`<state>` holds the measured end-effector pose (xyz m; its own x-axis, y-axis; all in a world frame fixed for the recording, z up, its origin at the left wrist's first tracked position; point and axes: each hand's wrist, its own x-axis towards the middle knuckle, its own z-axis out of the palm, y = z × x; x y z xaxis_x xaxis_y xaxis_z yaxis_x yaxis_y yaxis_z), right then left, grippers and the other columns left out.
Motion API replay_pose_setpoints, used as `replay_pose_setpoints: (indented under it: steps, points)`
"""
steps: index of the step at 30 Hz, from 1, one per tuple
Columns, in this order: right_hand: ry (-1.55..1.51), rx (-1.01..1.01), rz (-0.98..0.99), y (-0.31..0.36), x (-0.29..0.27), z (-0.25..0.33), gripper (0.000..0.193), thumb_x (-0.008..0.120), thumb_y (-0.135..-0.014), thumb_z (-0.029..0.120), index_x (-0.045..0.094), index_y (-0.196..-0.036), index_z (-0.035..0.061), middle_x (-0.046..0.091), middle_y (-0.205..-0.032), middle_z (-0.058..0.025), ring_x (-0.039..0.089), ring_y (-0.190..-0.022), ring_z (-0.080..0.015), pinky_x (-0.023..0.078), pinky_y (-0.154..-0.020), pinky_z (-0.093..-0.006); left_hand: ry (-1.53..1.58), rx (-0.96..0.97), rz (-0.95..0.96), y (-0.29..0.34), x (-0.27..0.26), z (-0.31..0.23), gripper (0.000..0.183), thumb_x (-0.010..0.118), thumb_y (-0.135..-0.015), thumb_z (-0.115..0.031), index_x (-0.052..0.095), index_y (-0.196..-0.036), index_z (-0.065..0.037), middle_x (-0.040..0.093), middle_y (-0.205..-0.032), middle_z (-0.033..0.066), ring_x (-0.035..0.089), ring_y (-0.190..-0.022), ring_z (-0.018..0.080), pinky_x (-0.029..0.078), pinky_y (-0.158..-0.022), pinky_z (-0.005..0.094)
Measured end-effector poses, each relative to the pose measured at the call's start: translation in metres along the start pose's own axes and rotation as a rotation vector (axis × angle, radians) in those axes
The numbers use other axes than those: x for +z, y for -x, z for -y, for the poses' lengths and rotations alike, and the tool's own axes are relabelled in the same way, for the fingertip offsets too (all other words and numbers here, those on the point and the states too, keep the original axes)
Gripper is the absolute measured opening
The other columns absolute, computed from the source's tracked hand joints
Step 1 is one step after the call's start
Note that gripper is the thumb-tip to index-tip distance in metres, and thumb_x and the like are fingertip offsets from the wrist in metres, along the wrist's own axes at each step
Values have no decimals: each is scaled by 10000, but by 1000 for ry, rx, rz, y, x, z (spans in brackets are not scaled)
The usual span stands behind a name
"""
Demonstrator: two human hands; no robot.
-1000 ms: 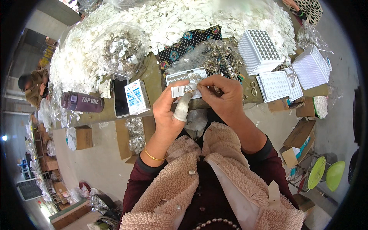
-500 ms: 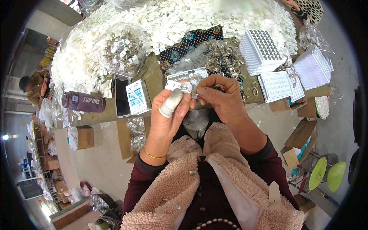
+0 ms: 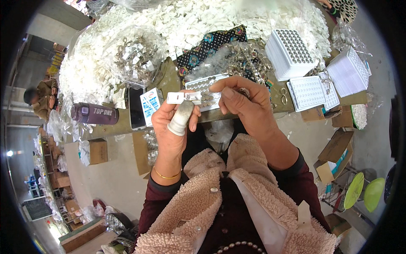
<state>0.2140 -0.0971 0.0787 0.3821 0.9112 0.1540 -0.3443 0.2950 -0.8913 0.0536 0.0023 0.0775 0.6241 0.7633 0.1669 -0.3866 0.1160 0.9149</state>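
My left hand [image 3: 171, 127] grips a small white plastic piece [image 3: 183, 98] with a bit of metal at its right end. A worn, whitish finger cover [image 3: 181, 118] sits over its thumb. My right hand [image 3: 249, 103] is just to the right, its thumb and index finger apart and nothing visible between the tips. A shiny metal band shows at its bent fingers, apparently a ring. Behind both hands lies a white tray [image 3: 195, 84] with rows of round silvery discs, partly covered by the fingers.
A large heap of white pieces [image 3: 190, 25] covers the table's far side. Bagged metal parts [image 3: 137, 59], stacked white trays [image 3: 289, 55], a purple bottle [image 3: 95, 113], a phone [image 3: 136, 108] and a blue-white carton [image 3: 151, 103] stand around. Another person [image 3: 42, 97] sits far left.
My right hand's fingers have come away from the white piece and spread over the tray. My left hand has shifted slightly left and down with the piece.
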Motion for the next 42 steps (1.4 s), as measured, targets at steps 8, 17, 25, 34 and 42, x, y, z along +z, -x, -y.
replay_pose_setpoints:
  steps: [8, 17, 25, 34, 42]
  points:
    - [50, 45, -27, -2, -5, -4, 196, 659, -962, 158, 691, -1089, 11, 567, -728, 18, 455, -579, -36, 432, -632, -233, 27, -30, -24, 0, -2, 1, 241, 624, -960, -98, 645, -1145, 54, 672, -782, 114, 521, -516, 82, 428, -533, 204]
    - [278, -113, -21, -6, 2, -12, 50, 702, -850, 23, 657, -873, 23, 615, -751, 31, 522, -676, -9, 424, -597, -187, -66, -16, -12, 2, 8, 7, 243, 619, -967, -89, 637, -1172, 40, 694, -833, 101, 537, -540, 76, 425, -523, 195]
    - [163, -2, 9, -7, -2, -14, 76, 710, -846, 54, 643, -847, 18, 569, -717, 48, 434, -602, -4, 317, -531, -196, 3, -97, -38, 4, 13, 9, 246, 621, -972, -111, 635, -1153, 55, 690, -826, 108, 527, -531, 77, 437, -538, 210]
    - [-500, 262, 179, -11, -12, -28, 102, 692, -892, 90, 631, -870, 11, 486, -620, 9, 389, -491, -56, 280, -471, -233, 124, -75, 9, 3, 14, 14, 271, 639, -970, -155, 636, -1128, 64, 659, -768, 89, 508, -521, 88, 457, -575, 229]
    - [-644, 261, 157, -10, -11, -36, 96, 662, -920, 75, 636, -868, -2, 546, -720, -36, 423, -500, -36, 333, -475, -212, 149, -103, 5, 2, 12, 13, 263, 640, -967, -142, 639, -1128, 66, 671, -788, 85, 514, -528, 90, 467, -583, 236]
